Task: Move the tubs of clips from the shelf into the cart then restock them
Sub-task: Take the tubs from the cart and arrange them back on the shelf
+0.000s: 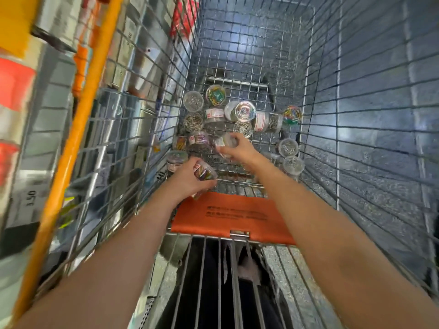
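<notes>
Both my arms reach down into a wire shopping cart [327,143]. Several small clear tubs of clips lie on its floor, some upright, some on their sides, such as a silver-clip tub [193,101] and a coloured-clip tub [292,115]. My left hand [187,179] is closed around a tub of coloured clips [204,172] near the cart's near end. My right hand [240,148] grips a clear tub [226,141] just above the pile in the middle.
An orange child-seat flap [232,217] lies across the cart's near end. An orange rail [78,119] and blurred store shelves with price tags [31,198] run along the left. Grey paved floor [370,91] shows through the mesh on the right.
</notes>
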Demonstrator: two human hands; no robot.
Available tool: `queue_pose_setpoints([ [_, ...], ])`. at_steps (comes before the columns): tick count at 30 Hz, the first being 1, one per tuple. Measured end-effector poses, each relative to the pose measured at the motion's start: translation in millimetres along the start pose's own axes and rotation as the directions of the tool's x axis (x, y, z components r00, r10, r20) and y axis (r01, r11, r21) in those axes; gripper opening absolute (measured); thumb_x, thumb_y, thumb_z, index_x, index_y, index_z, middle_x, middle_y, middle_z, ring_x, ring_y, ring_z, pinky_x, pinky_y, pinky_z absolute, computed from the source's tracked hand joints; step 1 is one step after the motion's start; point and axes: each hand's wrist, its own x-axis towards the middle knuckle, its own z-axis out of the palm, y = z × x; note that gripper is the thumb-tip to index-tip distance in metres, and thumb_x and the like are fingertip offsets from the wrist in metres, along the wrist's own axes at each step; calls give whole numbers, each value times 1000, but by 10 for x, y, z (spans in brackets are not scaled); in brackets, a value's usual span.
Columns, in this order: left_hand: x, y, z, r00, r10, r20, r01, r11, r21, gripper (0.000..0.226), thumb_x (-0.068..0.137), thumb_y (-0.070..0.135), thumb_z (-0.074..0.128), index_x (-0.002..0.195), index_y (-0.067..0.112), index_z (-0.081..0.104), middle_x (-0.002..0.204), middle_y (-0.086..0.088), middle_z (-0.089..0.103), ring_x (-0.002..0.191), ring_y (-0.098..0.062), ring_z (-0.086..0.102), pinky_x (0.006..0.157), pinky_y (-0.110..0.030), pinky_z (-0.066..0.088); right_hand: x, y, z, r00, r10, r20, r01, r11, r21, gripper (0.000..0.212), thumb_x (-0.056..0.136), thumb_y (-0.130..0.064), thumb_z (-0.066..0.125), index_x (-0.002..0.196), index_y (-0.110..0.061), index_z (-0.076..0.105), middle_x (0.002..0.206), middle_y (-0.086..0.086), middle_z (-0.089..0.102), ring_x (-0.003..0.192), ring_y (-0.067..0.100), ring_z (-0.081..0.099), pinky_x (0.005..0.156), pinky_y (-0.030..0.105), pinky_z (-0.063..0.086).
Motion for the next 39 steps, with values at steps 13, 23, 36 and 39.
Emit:
queue_pose_setpoints([
  [13,-687,444,-79,995,30,-100,-24,998,59,59,69,34,81,117,21,51,104,2,63,92,-18,63,74,-25,49,-963,-357,-387,957,-275,92,285,835,-471,75,74,-31,77,137,-20,38,132,14,41,122,30,42,104,40,34],
  [23,-1646,954,-367,964,90,-249,-65,992,105,89,59,59,79,133,26,44,135,-2,53,118,-25,55,97,-39,45,-1968,-887,-593,863,-460,209,465,563,-683,73,79,-31,72,142,-26,35,139,10,37,122,26,44,104,36,37],
  [36,-3454,1162,-1018,738,202,-644,-111,978,179,77,70,49,75,135,28,41,136,4,50,121,-17,48,91,-24,38,-3414,-1962,-423,538,-710,455,787,228,-574,58,78,-35,72,131,-31,49,132,-3,49,121,15,46,97,32,40],
  [39,-3895,1049,-1103,659,174,-732,-105,985,139,84,66,52,77,137,29,39,131,4,54,119,-19,52,97,-31,42,-3736,-2194,-238,419,-743,523,856,130,-500,58,77,-38,73,130,-33,50,130,-7,51,119,11,46,96,28,40],
])
